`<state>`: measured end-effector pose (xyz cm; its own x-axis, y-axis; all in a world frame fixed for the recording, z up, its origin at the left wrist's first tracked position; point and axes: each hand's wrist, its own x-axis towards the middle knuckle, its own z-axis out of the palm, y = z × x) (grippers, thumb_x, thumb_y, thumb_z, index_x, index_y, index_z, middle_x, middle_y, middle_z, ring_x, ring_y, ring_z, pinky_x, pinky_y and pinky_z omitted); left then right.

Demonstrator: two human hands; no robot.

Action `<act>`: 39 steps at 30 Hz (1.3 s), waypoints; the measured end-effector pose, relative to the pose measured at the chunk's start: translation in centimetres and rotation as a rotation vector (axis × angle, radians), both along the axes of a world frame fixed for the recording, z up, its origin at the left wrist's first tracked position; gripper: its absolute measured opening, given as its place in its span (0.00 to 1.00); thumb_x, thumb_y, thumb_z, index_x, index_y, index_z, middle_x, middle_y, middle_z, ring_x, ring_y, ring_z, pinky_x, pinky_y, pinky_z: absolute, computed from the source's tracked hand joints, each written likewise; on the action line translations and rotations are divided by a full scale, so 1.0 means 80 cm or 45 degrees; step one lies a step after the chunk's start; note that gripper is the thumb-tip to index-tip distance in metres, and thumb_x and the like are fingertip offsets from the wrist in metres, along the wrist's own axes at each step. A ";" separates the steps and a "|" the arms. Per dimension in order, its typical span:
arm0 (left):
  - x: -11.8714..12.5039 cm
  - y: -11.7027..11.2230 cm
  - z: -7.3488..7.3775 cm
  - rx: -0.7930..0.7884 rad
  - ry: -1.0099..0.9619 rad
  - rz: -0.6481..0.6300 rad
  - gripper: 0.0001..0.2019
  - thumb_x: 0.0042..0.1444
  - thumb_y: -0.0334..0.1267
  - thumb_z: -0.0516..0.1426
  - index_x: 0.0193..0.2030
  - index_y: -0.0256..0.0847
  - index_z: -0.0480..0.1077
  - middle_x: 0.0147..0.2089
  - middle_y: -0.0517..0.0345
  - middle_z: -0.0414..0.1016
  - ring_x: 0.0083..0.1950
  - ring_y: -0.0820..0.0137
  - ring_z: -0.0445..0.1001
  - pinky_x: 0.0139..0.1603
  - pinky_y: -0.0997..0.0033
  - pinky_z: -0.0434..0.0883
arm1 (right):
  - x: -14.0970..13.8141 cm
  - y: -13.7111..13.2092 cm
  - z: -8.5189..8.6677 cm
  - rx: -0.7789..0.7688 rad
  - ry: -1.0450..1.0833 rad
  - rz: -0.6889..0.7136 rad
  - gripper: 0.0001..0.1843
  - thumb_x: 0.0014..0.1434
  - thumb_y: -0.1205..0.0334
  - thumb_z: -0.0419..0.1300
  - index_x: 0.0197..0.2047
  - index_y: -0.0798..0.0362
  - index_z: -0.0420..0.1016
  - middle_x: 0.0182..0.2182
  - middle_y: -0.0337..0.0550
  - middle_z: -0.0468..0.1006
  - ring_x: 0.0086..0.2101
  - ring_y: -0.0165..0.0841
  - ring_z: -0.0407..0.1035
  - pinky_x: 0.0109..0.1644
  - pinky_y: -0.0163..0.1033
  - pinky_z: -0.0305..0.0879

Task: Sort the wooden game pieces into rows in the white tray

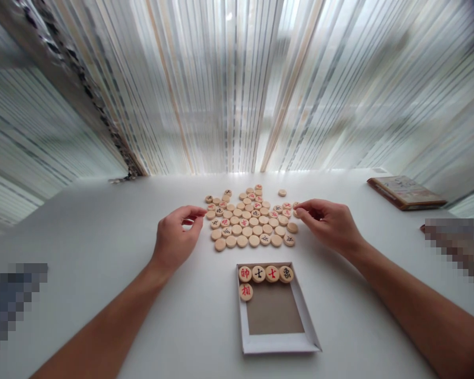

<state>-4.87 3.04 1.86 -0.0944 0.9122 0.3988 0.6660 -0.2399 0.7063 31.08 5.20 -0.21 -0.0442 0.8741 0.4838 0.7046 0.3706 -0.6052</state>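
Note:
A loose cluster of round wooden chess pieces (249, 220) with red or black characters lies on the white table (102, 221). My left hand (177, 239) rests at the cluster's left edge, thumb and forefinger pinched at a piece there. My right hand (329, 223) is at the right edge, fingers curled and pinched on a piece. Nearer to me sits a shallow white box tray (276, 345) with a brown bottom. It holds several pieces (265, 274) in a row along its far side and one below at the left.
A flat box lid (406, 192) with a printed top lies at the far right of the table. Striped sheer curtains (237, 84) hang behind the table's far edge. Blurred patches sit at the left and right borders.

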 end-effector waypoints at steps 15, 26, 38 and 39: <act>0.021 -0.020 -0.005 -0.034 0.130 -0.242 0.07 0.60 0.34 0.61 0.39 0.42 0.83 0.40 0.55 0.87 0.38 0.65 0.82 0.37 0.69 0.76 | -0.012 -0.011 0.011 0.054 -0.117 0.214 0.10 0.65 0.59 0.63 0.36 0.52 0.85 0.26 0.41 0.81 0.23 0.30 0.67 0.28 0.37 0.65; 0.023 -0.026 -0.002 -0.067 0.194 -0.353 0.09 0.62 0.33 0.59 0.40 0.42 0.82 0.42 0.53 0.86 0.42 0.62 0.84 0.42 0.65 0.78 | -0.024 -0.022 0.012 -0.007 -0.255 0.565 0.13 0.69 0.58 0.63 0.35 0.50 0.87 0.28 0.44 0.79 0.27 0.33 0.71 0.32 0.38 0.68; 0.016 -0.016 -0.004 -0.031 0.275 -0.314 0.08 0.63 0.34 0.59 0.40 0.42 0.82 0.43 0.52 0.86 0.43 0.61 0.83 0.46 0.63 0.77 | -0.017 -0.019 0.015 0.002 -0.249 0.428 0.09 0.66 0.63 0.63 0.36 0.53 0.86 0.28 0.41 0.80 0.25 0.30 0.70 0.32 0.37 0.66; 0.015 -0.016 -0.004 -0.027 0.288 -0.311 0.08 0.64 0.35 0.59 0.40 0.42 0.82 0.43 0.52 0.85 0.43 0.61 0.83 0.46 0.63 0.77 | -0.016 -0.018 0.016 0.004 -0.244 0.404 0.09 0.66 0.64 0.62 0.38 0.53 0.85 0.28 0.42 0.81 0.25 0.30 0.70 0.32 0.37 0.66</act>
